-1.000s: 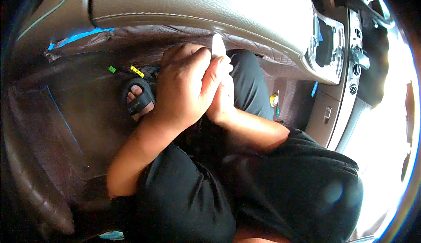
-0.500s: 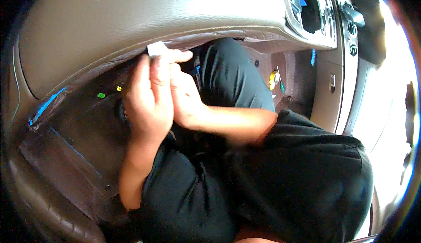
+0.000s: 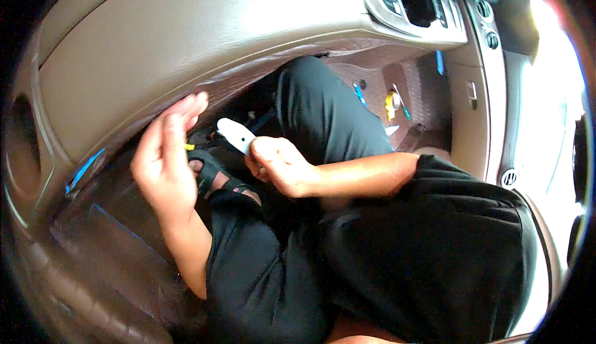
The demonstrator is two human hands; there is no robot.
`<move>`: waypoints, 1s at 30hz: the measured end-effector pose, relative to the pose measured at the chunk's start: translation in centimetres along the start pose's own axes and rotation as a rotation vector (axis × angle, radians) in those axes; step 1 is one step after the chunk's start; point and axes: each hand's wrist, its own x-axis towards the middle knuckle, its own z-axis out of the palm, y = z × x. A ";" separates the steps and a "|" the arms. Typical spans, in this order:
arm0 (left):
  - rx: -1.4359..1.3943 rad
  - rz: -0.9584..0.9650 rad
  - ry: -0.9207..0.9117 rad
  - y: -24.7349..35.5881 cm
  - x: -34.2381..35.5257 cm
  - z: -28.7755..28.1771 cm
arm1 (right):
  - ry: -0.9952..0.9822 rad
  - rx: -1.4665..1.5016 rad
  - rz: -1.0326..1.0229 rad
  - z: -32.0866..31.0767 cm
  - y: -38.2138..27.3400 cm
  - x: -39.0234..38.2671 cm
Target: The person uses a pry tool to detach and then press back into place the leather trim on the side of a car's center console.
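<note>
Between the thumb and bent fingers of my right hand (image 3: 282, 163) is a flat white piece (image 3: 234, 134) with a rounded end and a small dark hole. It points up and left, away from my palm, and its lower end is hidden in my grip. My left hand (image 3: 166, 151) is raised beside the padded side of the console, fingers stretched out and nothing seen in them. A gap separates it from the white piece. Below the piece, my foot shows in a black sandal (image 3: 214, 179).
The tan padded console (image 3: 205, 27) runs along the far side. On the footwell floor lie a yellow tape roll (image 3: 391, 106), a green-handled screwdriver (image 3: 406, 112) and a blue tool (image 3: 359, 93). Blue tape (image 3: 85, 170) sticks to the trim at left; a small yellow tag (image 3: 190, 147) shows beside my left hand.
My hands were together and have come apart. The left has moved left and down, while the right has drawn back to the right and down with the white piece, which now shows more fully.
</note>
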 end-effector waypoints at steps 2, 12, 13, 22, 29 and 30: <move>-0.052 0.100 0.204 -0.1 -1.6 -5.8 | -0.065 0.023 -0.035 2.4 -0.5 0.3; 0.133 0.510 1.069 -1.5 -3.5 -10.4 | -0.267 -0.092 -0.070 3.4 -0.9 1.7; 0.174 0.556 0.996 -1.3 -3.1 -9.4 | -0.284 -0.112 -0.076 4.2 -1.7 2.1; 0.426 0.640 0.768 -0.4 -2.2 -8.2 | -0.343 -0.164 -0.166 7.4 -4.2 4.2; 0.571 0.885 0.670 -1.3 -1.3 -8.7 | -0.308 -0.135 -0.177 8.4 -4.0 5.3; 0.528 0.874 0.655 -1.3 -1.3 -8.7 | -0.288 -0.122 -0.148 8.9 -4.4 5.3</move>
